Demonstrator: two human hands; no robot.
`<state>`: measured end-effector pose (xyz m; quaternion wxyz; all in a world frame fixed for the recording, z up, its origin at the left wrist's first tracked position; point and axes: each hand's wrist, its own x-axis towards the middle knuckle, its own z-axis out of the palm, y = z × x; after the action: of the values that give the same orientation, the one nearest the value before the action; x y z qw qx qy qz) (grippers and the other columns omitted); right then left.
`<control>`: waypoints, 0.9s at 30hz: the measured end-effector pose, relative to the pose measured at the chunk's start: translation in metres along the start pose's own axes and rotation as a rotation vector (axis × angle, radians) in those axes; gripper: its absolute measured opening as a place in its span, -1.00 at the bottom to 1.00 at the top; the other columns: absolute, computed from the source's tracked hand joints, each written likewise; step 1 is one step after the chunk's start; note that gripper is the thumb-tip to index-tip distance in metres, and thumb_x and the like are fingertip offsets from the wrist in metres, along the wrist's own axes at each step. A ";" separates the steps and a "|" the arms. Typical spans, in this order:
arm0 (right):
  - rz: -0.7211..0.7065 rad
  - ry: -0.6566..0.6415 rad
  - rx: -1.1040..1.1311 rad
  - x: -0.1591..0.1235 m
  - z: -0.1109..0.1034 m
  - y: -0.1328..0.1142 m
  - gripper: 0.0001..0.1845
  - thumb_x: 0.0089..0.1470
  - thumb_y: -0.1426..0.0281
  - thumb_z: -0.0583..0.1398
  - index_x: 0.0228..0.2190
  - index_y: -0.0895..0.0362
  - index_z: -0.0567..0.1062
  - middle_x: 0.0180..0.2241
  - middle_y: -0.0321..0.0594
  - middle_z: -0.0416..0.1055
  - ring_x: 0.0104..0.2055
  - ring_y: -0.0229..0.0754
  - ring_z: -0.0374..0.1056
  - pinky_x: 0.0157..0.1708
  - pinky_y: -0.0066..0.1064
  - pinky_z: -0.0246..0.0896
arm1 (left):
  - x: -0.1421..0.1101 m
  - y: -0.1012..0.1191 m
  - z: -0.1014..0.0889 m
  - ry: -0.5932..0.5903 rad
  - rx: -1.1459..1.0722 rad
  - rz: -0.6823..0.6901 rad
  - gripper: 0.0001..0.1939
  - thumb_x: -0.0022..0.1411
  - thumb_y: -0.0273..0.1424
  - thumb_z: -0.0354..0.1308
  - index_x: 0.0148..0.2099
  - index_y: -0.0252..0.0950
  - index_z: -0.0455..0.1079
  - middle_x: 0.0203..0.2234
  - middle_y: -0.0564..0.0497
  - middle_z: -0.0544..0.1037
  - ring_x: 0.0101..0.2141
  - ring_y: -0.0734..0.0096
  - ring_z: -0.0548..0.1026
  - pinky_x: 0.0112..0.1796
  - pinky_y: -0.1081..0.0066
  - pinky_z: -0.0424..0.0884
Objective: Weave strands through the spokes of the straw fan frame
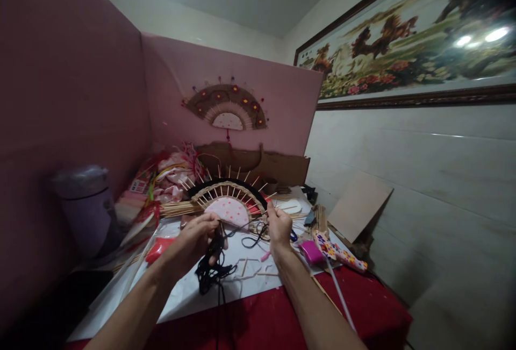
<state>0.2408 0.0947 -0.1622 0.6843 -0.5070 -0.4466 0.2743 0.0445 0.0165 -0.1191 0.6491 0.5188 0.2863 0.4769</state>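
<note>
Over the desk [258, 318], the left hand [198, 233] and right hand [280, 227] are pinching black cord [213, 273] between fingers, its dangling tangle risking knots.

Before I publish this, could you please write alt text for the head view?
The left hand and right hand hold black cord at a half-round fan over a cluttered table. A similar fan shows on the pink panel behind.

Passable: between forearms [141, 292], over white sheet [181, 297] and red cloth [258, 320] | Front: stick-edged fan [228, 211], cardboard [282, 170] behind | Left: lilac tumbler [86, 221], red packet [158, 250] | Right: magenta packet [311, 252], flowered piece [339, 254], wall [451, 178] | Snag: black cord [210, 273] hanging from left hand [205, 229], reaching across to right hand [279, 225]
</note>
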 end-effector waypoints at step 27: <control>0.457 -0.502 0.544 -0.020 0.002 -0.028 -0.56 -0.24 0.09 0.29 -0.66 0.16 0.26 -0.81 -0.57 -0.07 -0.80 -0.53 -0.33 -0.83 -0.61 -0.47 | 0.012 -0.004 -0.017 0.537 0.305 0.302 -0.77 -0.15 -0.37 0.28 -0.37 -0.36 0.43 -0.59 0.10 0.41 -0.61 0.62 0.26 -0.60 0.59 0.15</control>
<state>0.2276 0.0694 -0.1424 0.5849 -0.3119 -0.3869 0.6411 0.0354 0.0339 -0.1266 0.3876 0.5022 0.4348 0.6392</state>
